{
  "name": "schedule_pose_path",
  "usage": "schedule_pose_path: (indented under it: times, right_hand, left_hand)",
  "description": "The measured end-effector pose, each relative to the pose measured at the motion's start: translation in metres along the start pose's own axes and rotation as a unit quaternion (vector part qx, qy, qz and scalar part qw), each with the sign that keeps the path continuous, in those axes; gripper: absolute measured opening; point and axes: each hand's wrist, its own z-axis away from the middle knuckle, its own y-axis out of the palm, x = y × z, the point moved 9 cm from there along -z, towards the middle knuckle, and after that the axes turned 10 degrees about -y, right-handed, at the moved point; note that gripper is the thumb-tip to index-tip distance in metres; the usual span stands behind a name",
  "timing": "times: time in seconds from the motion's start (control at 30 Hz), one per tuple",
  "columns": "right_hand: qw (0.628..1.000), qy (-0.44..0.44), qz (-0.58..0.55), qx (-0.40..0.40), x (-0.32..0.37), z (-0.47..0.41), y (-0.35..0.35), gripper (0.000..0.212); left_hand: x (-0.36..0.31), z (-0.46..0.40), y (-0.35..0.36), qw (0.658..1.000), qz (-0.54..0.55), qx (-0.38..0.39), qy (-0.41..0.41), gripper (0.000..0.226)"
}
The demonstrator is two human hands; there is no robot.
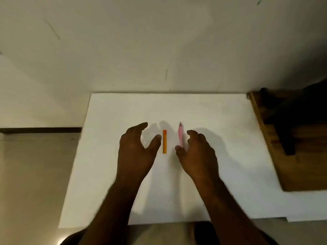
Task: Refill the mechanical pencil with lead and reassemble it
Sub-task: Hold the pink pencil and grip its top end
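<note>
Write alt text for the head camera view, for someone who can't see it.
Seen from above, two bare hands reach over a white table: the left hand beside an orange lead case, the right hand at a pink mechanical pencil. Both lie side by side; whether the pencil is gripped is unclear.

Lead case [164, 141]: slim orange stick, flat on the white surface, long axis pointing away from me, just right of my left thumb. Pencil [180, 136]: pink, blurred, roughly parallel to the case and near its right side, its near end by my right thumb.
</note>
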Motion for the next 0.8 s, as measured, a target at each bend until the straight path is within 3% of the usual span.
schedule_pose_path:
  times: [0.13, 0.23, 0.5, 0.67, 0.8]
  right_hand:
    - [0.997, -0.006, 0.074, 0.005, -0.001, -0.023, 0.004, 0.034]
    - [0.999, 0.0, 0.043, 0.011, -0.007, -0.029, 0.011, 0.025]
    - [0.974, -0.032, -0.222, 0.033, 0.008, -0.03, 0.012, 0.038]
    - [0.961, -0.048, -0.261, 0.074, 0.017, -0.03, 0.012, 0.028]
    - [0.922, 0.023, -0.383, 0.053, -0.002, -0.037, -0.001, 0.013]
  left_hand:
    - [-0.005, -0.016, 0.012, 0.999, 0.021, 0.017, -0.016, 0.039]
    - [-0.002, -0.026, 0.02, 0.998, 0.035, 0.035, -0.04, 0.028]
    - [0.002, -0.029, 0.038, 0.988, 0.076, 0.112, -0.08, 0.017]
    - [-0.002, -0.028, 0.046, 0.979, 0.105, 0.15, -0.086, 0.021]
    - [-0.004, -0.024, 0.05, 0.974, 0.092, 0.186, -0.09, 0.019]
